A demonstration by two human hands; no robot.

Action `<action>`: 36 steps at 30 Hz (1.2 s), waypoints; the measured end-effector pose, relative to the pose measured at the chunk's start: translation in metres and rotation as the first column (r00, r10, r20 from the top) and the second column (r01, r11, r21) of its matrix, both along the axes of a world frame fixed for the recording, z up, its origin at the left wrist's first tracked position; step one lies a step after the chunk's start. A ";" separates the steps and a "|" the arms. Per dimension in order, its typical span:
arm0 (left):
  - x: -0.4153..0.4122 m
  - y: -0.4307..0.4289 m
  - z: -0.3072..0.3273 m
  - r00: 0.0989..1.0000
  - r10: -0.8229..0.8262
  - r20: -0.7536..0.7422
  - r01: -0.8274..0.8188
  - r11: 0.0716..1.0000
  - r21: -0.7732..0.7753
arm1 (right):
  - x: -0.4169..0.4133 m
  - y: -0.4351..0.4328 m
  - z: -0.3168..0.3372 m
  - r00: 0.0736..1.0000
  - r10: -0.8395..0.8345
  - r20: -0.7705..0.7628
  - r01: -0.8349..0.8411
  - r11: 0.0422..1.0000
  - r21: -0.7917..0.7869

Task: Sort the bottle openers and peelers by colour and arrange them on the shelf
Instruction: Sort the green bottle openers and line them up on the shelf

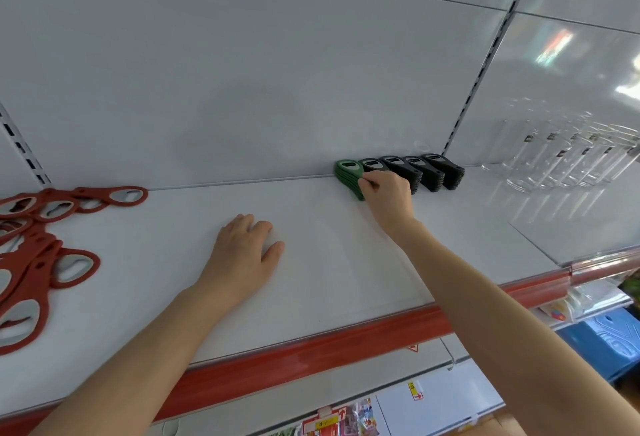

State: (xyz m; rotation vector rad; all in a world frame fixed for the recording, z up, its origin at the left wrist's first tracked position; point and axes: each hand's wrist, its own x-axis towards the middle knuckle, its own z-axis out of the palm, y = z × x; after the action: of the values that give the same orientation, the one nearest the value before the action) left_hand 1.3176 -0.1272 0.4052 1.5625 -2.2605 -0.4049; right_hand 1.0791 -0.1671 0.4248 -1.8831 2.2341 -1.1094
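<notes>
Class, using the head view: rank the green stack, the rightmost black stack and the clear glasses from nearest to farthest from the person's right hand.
1. green stack: against the back wall, with the fingers of the right hand on it.
2. rightmost black stack: in the same row, further right.
3. clear glasses: far right, in the next shelf bay.
</notes>
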 end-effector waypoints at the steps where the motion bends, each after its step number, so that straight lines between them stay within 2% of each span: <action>1: 0.000 0.000 0.000 1.000 0.001 0.001 -0.001 1.000 0.000 | 0.000 0.000 0.001 1.000 0.001 -0.001 -0.001 1.000 0.006; 12: -0.001 0.000 0.001 1.000 -0.006 0.007 0.006 1.000 -0.016 | -0.002 -0.002 0.007 1.000 0.005 0.003 -0.005 0.997 0.081; 20: 0.001 0.004 0.006 0.999 -0.030 0.031 0.031 0.999 -0.027 | 0.002 0.012 0.020 0.997 -0.015 -0.077 0.026 0.989 0.143; 25: 0.003 0.006 0.018 0.999 -0.043 0.021 0.042 0.999 0.025 | 0.021 0.032 0.039 0.993 0.118 0.000 -0.116 0.982 0.151; 27: 0.006 0.010 0.026 0.999 -0.044 0.025 0.044 0.999 0.009 | 0.039 0.039 0.046 0.981 0.192 0.043 -0.195 0.975 0.110; 31: 0.027 0.030 0.039 0.999 -0.047 -0.005 0.045 0.984 -0.171 | 0.086 0.045 0.049 0.933 0.353 0.078 -0.358 0.932 0.063; 36: 0.085 0.062 0.046 0.997 0.065 0.050 -0.046 0.946 -0.320 | 0.143 0.042 0.050 0.865 0.501 0.036 -0.502 0.862 0.069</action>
State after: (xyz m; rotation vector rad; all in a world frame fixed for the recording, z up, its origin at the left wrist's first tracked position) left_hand 1.4026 -0.0656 0.4513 1.4804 -2.1861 0.0256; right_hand 1.2222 -0.1248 0.4745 -2.2204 1.5887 -0.9258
